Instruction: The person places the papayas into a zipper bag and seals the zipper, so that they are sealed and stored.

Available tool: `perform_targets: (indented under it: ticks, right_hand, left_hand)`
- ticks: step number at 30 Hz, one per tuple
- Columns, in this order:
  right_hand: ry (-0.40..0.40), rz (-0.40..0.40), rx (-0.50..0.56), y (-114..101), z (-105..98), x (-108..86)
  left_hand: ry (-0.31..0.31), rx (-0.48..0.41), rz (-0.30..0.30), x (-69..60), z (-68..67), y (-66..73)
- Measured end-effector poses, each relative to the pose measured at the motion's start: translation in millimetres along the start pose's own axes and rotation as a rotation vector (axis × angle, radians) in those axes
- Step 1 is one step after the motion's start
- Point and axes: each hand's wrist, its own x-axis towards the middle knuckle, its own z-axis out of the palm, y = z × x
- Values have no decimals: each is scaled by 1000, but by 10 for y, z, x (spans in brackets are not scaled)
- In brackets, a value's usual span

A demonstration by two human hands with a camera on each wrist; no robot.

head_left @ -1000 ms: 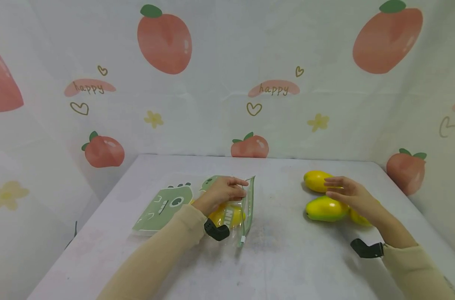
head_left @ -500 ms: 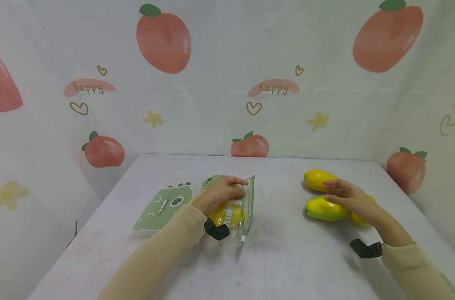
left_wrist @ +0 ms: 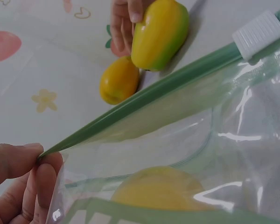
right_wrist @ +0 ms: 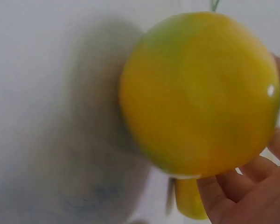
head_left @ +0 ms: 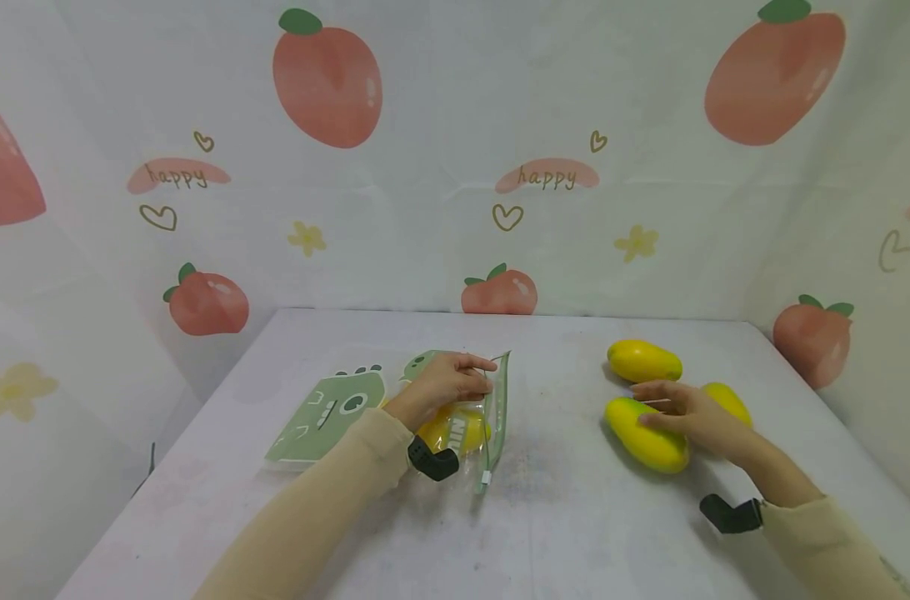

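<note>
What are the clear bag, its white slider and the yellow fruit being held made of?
The bag looks like thin, glossy plastic: clear, with bright streaks. The slider seems hard, dull plastic, with crisp ridges. The fruit is smooth and shiny, with a highlight: perhaps real skin, perhaps plastic; I can't tell.

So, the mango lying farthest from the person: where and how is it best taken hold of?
Probably around the middle of the far mango, coming from above and pressing its near and far sides: its long axis runs roughly left to right, and its rounded top is uncovered.
</note>
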Motion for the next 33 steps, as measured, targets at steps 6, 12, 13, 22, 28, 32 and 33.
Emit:
perform_targets:
  ticks: [6,12,13,22,28,32,33]
  right_hand:
    - [-29,-13,-22,-18,100,-23]
    - [-39,-36,-55,-44,168,-61]
    - [-44,-38,-48,-49,175,-69]
    - [-92,-2,-18,-94,204,-98]
    - [-105,12,-29,-114,207,-105]
    - [-117,10,-34,-114,198,-114]
    - [-122,8,-32,-116,195,-117]
  left_hand:
    - [-4,3,3,-17,-1,6]
    - [-2,8,2,-20,-2,5]
    - [-2,8,-1,-21,-1,6]
    - [3,8,-11,-16,-1,8]
    - [4,10,-11,-18,-2,12]
    - [2,8,-14,-20,-4,18]
    - [0,6,-14,-19,-4,19]
